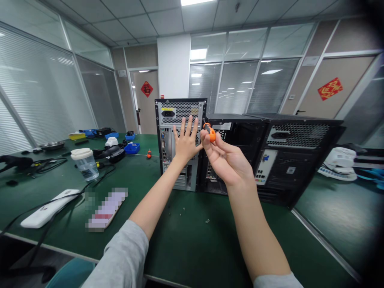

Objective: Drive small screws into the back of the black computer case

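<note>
Gripping an orange screwdriver (212, 136) is the right hand (231, 161) — the left hand (186, 145), splayed, hides part of a computer case (168, 145). Tiny bits (207, 221) litter the bench (186, 256).

office: glass walls (87, 44) are lining the room, blinds (33, 84) are hanging in them, ceiling tiles (126, 16) are showing overhead, computer cases (168, 149) are standing on a green table (192, 248).
</note>
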The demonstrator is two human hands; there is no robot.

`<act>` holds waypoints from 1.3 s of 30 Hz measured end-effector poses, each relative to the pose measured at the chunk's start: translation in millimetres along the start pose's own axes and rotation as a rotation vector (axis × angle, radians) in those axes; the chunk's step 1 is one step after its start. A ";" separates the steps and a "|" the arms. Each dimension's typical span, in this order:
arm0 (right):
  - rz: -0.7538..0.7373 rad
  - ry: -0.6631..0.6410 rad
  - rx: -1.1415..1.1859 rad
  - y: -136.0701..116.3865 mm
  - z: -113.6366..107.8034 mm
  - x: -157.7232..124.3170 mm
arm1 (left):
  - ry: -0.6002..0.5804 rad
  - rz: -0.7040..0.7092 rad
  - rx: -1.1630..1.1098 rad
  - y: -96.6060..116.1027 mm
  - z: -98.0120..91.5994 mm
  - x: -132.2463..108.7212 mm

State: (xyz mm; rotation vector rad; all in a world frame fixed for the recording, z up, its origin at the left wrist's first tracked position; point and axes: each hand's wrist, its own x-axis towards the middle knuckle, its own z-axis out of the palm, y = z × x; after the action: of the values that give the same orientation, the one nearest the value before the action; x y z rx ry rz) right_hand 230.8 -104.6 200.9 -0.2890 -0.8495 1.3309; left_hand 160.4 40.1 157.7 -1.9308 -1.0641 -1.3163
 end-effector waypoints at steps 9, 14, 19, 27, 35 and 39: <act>0.024 -0.017 0.028 0.0 4.4 -1.1 | 0.026 0.013 0.007 -1.0 1.9 -0.5; 0.042 0.002 0.090 -1.5 6.9 -1.7 | 0.017 0.006 0.011 -1.1 2.5 -0.3; 0.025 -0.011 0.092 -2.2 8.2 -2.5 | 0.017 0.002 0.002 -0.8 2.8 0.0; 0.032 -0.032 0.086 -0.8 10.9 -3.7 | 0.000 0.003 0.006 -0.6 0.2 -0.4; 0.006 -0.047 0.051 0.3 10.2 -2.7 | -0.006 0.000 0.000 -0.5 -0.4 -0.3; -0.009 -0.068 0.016 -0.1 10.1 -2.5 | -0.009 0.004 -0.006 -0.3 -1.2 -0.3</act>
State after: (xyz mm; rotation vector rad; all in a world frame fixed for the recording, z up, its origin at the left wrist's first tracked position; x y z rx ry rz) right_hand 223.9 -109.7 206.9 -0.2284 -0.8958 1.3442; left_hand 159.5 39.2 157.8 -1.9439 -1.0606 -1.3117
